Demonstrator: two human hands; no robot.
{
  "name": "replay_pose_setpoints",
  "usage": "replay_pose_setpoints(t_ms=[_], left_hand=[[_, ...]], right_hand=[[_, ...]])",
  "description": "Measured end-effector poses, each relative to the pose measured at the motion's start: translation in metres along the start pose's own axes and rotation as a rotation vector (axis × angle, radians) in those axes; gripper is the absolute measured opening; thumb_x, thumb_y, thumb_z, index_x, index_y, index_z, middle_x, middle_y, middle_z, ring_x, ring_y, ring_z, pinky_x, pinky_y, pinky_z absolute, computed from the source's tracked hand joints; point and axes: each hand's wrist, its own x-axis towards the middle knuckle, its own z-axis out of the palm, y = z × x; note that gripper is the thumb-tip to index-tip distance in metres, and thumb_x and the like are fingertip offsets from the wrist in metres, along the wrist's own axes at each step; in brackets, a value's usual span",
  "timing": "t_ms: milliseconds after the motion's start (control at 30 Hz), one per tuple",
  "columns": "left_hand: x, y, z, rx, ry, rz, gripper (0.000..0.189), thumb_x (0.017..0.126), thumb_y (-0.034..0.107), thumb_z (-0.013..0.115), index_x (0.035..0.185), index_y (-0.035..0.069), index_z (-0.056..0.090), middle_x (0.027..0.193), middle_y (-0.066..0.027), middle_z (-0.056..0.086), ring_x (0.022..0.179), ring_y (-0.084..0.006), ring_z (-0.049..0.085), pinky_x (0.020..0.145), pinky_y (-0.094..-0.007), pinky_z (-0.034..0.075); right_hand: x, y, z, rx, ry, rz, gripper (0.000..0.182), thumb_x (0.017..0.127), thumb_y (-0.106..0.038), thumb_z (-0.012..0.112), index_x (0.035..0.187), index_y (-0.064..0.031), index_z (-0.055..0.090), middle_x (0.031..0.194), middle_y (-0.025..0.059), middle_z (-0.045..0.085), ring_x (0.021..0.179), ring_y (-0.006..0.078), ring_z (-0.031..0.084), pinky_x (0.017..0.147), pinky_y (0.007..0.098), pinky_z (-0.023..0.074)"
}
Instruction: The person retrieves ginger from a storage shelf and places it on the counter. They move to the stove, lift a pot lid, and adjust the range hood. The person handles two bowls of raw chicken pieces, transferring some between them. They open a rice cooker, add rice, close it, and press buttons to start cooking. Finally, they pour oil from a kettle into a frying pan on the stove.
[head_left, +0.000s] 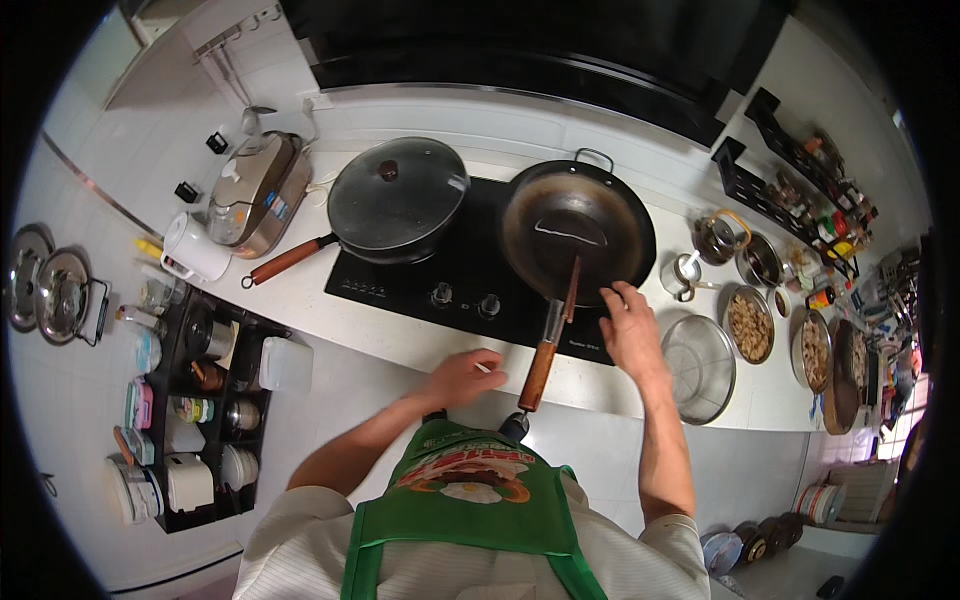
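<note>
A dark wok (577, 202) with a little glossy liquid at its bottom sits on the right of a black glass cooktop (480, 289). Its wooden handle (538, 375) points toward me. A pair of brown chopsticks (574, 289) leans in the wok, across the rim near the handle. Just right of the chopsticks, my right hand (631, 334) is over the near rim, fingers apart and nothing visible in them. In front of the counter edge, left of the handle, my left hand (466, 379) is curled around a small white stick (482, 367).
A lidded frying pan (397, 199) occupies the left burner. Rightward are a mesh strainer (701, 367), a small metal pot (681, 274) and bowls of chopped food (748, 326). A rice cooker (259, 195) and white kettle (196, 247) stand left. Spice racks (780, 195) line the right wall.
</note>
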Motion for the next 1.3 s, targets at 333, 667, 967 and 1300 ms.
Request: replay_pose_setpoints(t_ms=[333, 667, 967, 1300], left_hand=[[-0.082, 0.02, -0.291, 1.142, 0.637, 0.349, 0.046, 0.084, 0.026, 0.082, 0.123, 0.003, 0.07, 0.118, -0.017, 0.071, 0.111, -0.0376, 0.067, 0.094, -0.0483, 0.054], [-0.083, -0.03, -0.409, 0.838, 0.226, 0.077, 0.051, 0.091, 0.037, 0.075, 0.128, 0.004, 0.064, 0.104, -0.0226, 0.073, 0.103, -0.0449, 0.067, 0.09, -0.0512, 0.052], [-0.065, -0.033, -0.43, 0.41, 0.003, -0.086, 0.038, 0.092, 0.031, 0.069, 0.118, 0.002, 0.067, 0.078, -0.0069, 0.067, 0.058, -0.0139, 0.064, 0.051, -0.0328, 0.051], [-0.065, -0.032, -0.434, 0.191, -0.161, -0.152, 0.037, 0.096, 0.03, 0.068, 0.116, -0.001, 0.065, 0.085, -0.0069, 0.07, 0.062, -0.0152, 0.068, 0.052, -0.0303, 0.055]], right_hand=[[0.115, -0.108, 0.002, 0.062, -0.169, -0.2, 0.039, 0.087, -0.006, 0.074, 0.125, -0.001, 0.068, 0.13, 0.0173, 0.063, 0.12, 0.0391, 0.062, 0.102, 0.0453, 0.053], [0.308, -0.251, 0.125, -0.028, -0.239, -0.072, 0.058, 0.095, -0.025, 0.072, 0.146, -0.0057, 0.053, 0.143, 0.024, 0.056, 0.121, 0.0438, 0.064, 0.102, 0.0506, 0.0539], [0.354, -0.253, 0.186, -0.196, -0.294, 0.066, 0.056, 0.095, -0.039, 0.07, 0.135, -0.0011, 0.058, 0.113, 0.0268, 0.073, 0.108, 0.0471, 0.069, 0.095, 0.0536, 0.0552], [0.289, -0.189, 0.067, 0.711, 0.104, 0.315, 0.038, 0.101, -0.027, 0.07, 0.128, -0.001, 0.065, 0.088, 0.0017, 0.067, 0.068, 0.0089, 0.058, 0.061, 0.0257, 0.0483]])
